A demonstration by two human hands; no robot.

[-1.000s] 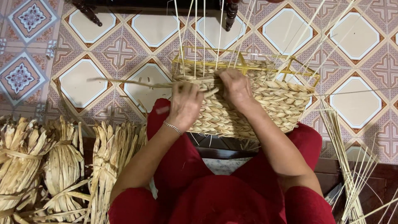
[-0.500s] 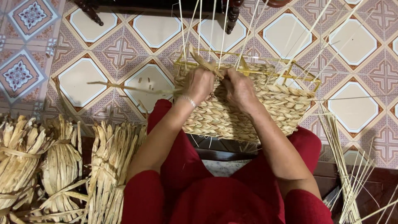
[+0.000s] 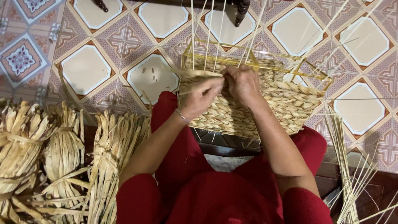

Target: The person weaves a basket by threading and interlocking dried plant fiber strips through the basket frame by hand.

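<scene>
A half-woven straw basket [image 3: 286, 103] rests on my lap, with thin upright stakes [image 3: 209, 37] rising from its rim. My left hand [image 3: 201, 97] pinches a flat straw strand [image 3: 195, 74] at the basket's near-left top edge. Right beside it, my right hand [image 3: 242, 85] grips the same strand against the rim. The two hands touch each other. A thin bracelet sits on my left wrist. Red sleeves and red trousers cover my arms and legs.
Bundles of dried straw [image 3: 62, 153] lie at my left on the floor. Loose thin reeds [image 3: 352, 178] lie at my right. Patterned floor tiles [image 3: 87, 66] stretch ahead, with dark furniture legs [image 3: 241, 10] at the top.
My left hand rose from the basket's front face to the top rim and joined my right hand, then both shifted slightly while working the strand.
</scene>
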